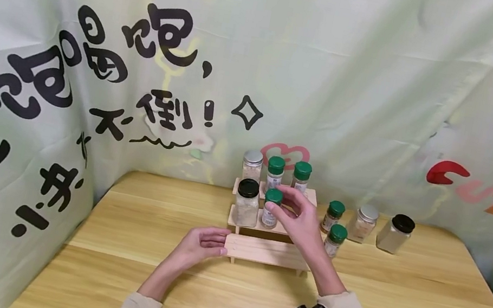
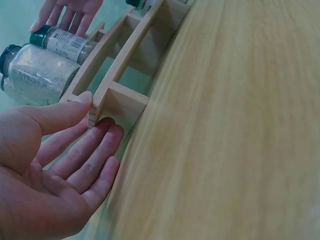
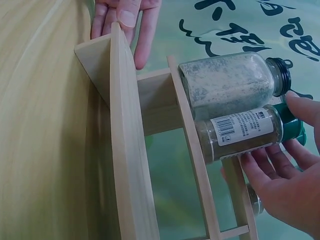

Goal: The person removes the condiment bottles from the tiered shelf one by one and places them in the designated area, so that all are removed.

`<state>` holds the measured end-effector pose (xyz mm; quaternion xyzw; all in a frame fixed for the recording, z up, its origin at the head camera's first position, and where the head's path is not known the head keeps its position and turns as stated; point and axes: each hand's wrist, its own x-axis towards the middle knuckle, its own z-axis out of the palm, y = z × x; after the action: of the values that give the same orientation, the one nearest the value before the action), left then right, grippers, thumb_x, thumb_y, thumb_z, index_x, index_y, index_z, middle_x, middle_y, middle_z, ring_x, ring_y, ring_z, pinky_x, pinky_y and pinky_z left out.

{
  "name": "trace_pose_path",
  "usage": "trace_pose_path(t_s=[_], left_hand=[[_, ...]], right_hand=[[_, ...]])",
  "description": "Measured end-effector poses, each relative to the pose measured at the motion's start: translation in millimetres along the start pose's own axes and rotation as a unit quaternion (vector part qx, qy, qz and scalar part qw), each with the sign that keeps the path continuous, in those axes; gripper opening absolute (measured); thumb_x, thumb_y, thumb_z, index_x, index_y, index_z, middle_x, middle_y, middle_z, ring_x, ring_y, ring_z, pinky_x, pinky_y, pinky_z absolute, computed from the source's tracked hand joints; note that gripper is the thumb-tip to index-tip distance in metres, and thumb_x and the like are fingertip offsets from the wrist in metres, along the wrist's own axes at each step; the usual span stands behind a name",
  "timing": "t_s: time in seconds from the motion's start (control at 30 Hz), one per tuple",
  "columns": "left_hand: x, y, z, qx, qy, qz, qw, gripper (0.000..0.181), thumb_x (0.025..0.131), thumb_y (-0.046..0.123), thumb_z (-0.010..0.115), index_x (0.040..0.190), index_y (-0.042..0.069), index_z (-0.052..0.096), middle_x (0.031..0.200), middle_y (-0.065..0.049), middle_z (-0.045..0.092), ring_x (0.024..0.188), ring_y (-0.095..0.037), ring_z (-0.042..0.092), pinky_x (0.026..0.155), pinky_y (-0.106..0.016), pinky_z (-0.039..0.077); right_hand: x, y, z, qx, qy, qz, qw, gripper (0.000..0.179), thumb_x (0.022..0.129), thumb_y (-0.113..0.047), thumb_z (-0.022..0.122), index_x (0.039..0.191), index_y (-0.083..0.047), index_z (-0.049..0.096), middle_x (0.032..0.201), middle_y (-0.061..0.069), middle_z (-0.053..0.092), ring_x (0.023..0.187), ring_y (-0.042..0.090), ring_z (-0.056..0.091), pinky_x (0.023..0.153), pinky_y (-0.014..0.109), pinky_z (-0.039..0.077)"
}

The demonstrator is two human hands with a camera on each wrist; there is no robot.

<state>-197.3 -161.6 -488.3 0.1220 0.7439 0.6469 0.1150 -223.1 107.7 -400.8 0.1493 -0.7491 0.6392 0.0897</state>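
Note:
A three-step wooden rack (image 1: 266,251) stands on the table. My left hand (image 1: 197,244) holds the left end of its lowest step, thumb (image 2: 80,105) against the board's edge and fingers beyond it. On the middle step, a green-capped spice jar (image 1: 269,218) stands beside a larger black-lidded jar (image 1: 246,209) of pale contents. My right hand (image 1: 301,221) grips that spice jar near its cap, thumb on one side and fingers (image 3: 272,162) on the other. The jar's base meets the step in the right wrist view.
The top step bears a silver-lidded jar (image 1: 252,163) and two green-capped jars (image 1: 276,166). Right of the rack stand two more green-capped jars (image 1: 335,239), a silver-lidded jar (image 1: 363,224) and a black-lidded jar (image 1: 395,233). A printed curtain (image 1: 362,86) hangs behind the table (image 1: 422,306).

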Motion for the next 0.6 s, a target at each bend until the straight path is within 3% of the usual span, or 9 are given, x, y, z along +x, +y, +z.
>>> trace_pose_path(t_s=[0.6], left_hand=[[1.2,-0.9,-0.7,0.009,-0.001,0.004,1.0000,0.048,0.089,-0.001,0.077,0.134,-0.006,0.062,0.124,-0.025,0.068,0.112,-0.036,0.068,0.091,-0.028,0.059]], right_hand=[[-3.0,-6.9,-3.3,0.000,0.004,-0.003,1.0000,0.043,0.092,-0.016,0.080,0.131,-0.005,0.065,0.127,0.013,0.063,0.117,0.028,0.063,0.096,0.023,0.055]])
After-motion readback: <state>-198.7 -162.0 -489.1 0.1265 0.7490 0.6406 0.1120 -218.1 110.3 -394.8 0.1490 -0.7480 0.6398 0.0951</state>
